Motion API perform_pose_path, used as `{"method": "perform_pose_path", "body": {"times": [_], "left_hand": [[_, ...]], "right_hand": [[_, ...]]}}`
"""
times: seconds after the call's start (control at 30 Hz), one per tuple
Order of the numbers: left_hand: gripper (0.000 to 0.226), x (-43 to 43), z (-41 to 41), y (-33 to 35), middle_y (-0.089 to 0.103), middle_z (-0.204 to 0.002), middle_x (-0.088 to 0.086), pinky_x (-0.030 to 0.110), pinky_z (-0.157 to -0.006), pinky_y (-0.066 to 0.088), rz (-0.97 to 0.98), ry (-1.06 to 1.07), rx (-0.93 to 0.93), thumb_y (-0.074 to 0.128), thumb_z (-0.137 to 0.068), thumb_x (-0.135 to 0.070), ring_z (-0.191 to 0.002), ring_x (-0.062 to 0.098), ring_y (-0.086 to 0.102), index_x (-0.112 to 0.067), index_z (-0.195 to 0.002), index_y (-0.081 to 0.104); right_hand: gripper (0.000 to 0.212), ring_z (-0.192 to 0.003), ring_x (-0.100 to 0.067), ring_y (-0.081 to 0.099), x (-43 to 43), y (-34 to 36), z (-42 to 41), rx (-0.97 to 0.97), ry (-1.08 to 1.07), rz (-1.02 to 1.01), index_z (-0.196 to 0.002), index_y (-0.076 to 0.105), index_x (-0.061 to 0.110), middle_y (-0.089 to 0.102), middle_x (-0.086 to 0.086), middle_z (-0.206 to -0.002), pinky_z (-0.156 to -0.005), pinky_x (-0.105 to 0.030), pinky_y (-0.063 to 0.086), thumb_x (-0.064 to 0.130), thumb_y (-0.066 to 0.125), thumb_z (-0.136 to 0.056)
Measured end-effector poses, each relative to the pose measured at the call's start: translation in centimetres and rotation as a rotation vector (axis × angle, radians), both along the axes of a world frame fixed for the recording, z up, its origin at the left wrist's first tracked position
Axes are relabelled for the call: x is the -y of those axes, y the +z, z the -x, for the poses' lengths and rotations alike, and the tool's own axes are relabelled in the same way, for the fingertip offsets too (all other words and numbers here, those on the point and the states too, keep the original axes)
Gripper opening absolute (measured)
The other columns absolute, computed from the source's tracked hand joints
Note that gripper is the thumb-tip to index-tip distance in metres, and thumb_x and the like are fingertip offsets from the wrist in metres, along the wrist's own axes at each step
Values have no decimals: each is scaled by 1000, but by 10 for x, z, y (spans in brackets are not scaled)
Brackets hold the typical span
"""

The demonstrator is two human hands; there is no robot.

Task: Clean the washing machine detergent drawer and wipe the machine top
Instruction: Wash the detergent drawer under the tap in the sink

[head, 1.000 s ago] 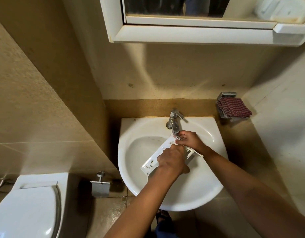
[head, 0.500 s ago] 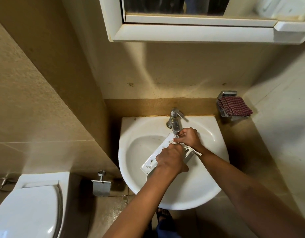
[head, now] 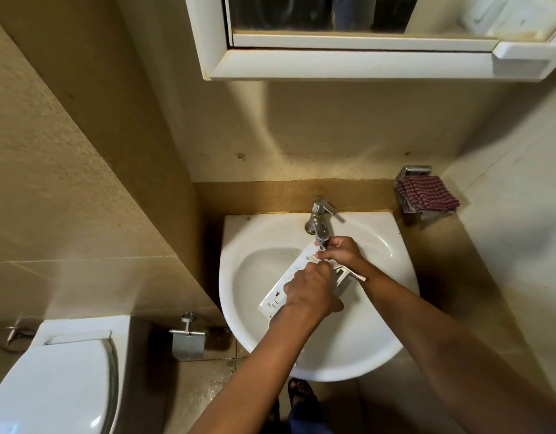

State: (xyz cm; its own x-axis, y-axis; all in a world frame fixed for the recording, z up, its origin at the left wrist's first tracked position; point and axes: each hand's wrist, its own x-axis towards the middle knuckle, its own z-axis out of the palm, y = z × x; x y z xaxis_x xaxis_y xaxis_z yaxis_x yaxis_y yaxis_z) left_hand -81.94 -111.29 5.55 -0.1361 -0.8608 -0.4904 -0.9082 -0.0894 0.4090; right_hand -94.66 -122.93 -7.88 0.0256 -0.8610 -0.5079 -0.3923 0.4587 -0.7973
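Grip of left hand [head: 311,292] and right hand [head: 341,252] around detergent drawer [head: 280,294] above sink [head: 380,339], end under tap [head: 320,223].

Beige tile walls [head: 82,158], wht sink [head: 364,349], toilet [head: 51,389], mirror cab. [head: 333,62].

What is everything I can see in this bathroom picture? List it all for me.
detergent drawer: one, white, held tilted over the sink bowl, its far end by the tap
sink: one, white, against the back wall, centre
tap: one, chrome, at the sink's back rim
checked cloth: one, dark red, on a metal holder on the right wall
mirror cabinet: one, white frame, above the sink
toilet: one, white, lid down, bottom left
paper holder: one, metal, low on the wall between toilet and sink
foot: one seen, in a dark sandal, on the floor below the sink
left hand: one, grips the drawer's middle
right hand: one, holds the drawer's far end
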Motion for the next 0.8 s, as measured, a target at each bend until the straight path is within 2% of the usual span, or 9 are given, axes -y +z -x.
{"method": "perform_pose_path", "body": {"times": [0.17,0.27,0.33,0.4,0.47,0.53,0.63,0.7,0.8], "left_hand": [[62,0,-7,-1,53,-123,12,38,-87,50,4,19,-37,76,-76,-29,-112,31,56,-10,-128,47],[61,1,-14,-2,53,-122,11,36,-83,50,-4,50,-80,76,-75,-29,-110,30,57,-12,-126,49],[62,2,-23,-4,52,-123,12,33,-83,49,-10,98,-109,76,-74,-30,-110,31,57,-13,-127,50],[65,4,-37,-8,52,-122,12,30,-82,48,-5,151,-154,78,-70,-34,-109,30,58,-16,-126,53],[65,7,-53,-13,57,-118,9,27,-74,47,9,205,-215,81,-63,-39,-102,27,60,-18,-120,58],[65,9,-67,-15,60,-112,6,25,-68,46,-6,260,-292,81,-57,-43,-95,22,61,-17,-113,61],[43,12,-88,-15,65,-92,3,21,-53,45,-61,385,-444,81,-60,-32,-74,13,60,-16,-95,64],[46,12,-100,-17,65,-87,4,22,-50,44,-97,491,-531,80,-55,-32,-71,15,61,-14,-94,63],[56,7,-115,-25,63,-82,5,24,-51,42,-128,574,-623,75,-44,-34,-69,18,58,-12,-94,65]], "right_hand": [[25,-59,-9,59,-2,6,-4,-209,-45,75,-70,68,12,67,0,-67,-58,-21,44,16,90,-57],[21,-67,-11,60,1,12,-7,-259,69,52,-73,65,16,66,2,-71,-68,-26,46,19,85,-66],[16,-81,-17,63,4,16,-7,-80,124,-58,-90,68,10,68,-2,-82,-78,-27,50,11,77,-76],[19,-85,-16,62,4,24,-4,55,155,-147,-103,68,5,68,-3,-87,-71,-18,50,8,69,-85],[23,-90,-13,60,5,28,1,41,201,-165,-111,67,4,67,-4,-98,-68,-12,47,6,62,-89],[27,-98,-14,58,5,28,5,24,181,-174,-115,66,7,66,-6,-110,-72,-16,45,3,59,-89],[28,-79,-18,63,3,29,7,124,-65,-246,-115,66,3,70,-6,-86,-67,-28,50,9,63,-88],[24,-71,-19,65,-1,33,9,271,-156,-318,-112,64,3,72,-3,-74,-67,-31,53,16,58,-93],[37,-82,-21,66,-8,39,13,377,-64,-433,-106,64,13,71,-6,-87,-77,-36,52,46,53,-93]]}}
